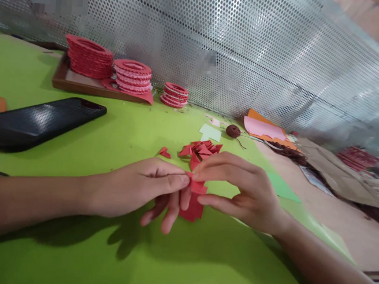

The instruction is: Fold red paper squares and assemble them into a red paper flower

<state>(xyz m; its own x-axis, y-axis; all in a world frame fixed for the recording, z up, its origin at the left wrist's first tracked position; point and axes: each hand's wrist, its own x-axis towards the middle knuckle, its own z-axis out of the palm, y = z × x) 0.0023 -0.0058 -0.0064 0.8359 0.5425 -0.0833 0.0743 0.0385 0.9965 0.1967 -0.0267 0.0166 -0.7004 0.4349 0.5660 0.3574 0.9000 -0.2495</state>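
**A small, folded piece of thin red paper (189, 174) held between two bare hands**

The piece is at the centre of the view, above a glossy lime-green counter (76, 256). The bare left hand (139, 182), coming from the left, pinches it between thumb and forefinger; its other fingers (170, 217) hang loosely curled below. The bare right hand (248, 187) comes from the right, its forefinger tip meeting the paper's upper edge while its thumb stands well away, so this hand is spread rather than gripping. Whether that thumb touches anything is hard to tell.

Just below the hands are flat, overlapping red paper slips (192, 210), partly hidden by the left hand. Just beyond lies a loose heap of pointed, folded red paper pieces (205, 150), with one small folded red paper piece (165, 152) set apart to its left.

The held paper should weigh almost nothing. It looks crisp enough to keep a crease, yet soft enough to dent, bend or tear if squeezed hard. Its matt surface probably gives fair grip, though so small a piece could slip or spring open. The best hold is likely a light fingertip pinch across the folded edge, where the layers stiffen each other, leaving the thin points free.
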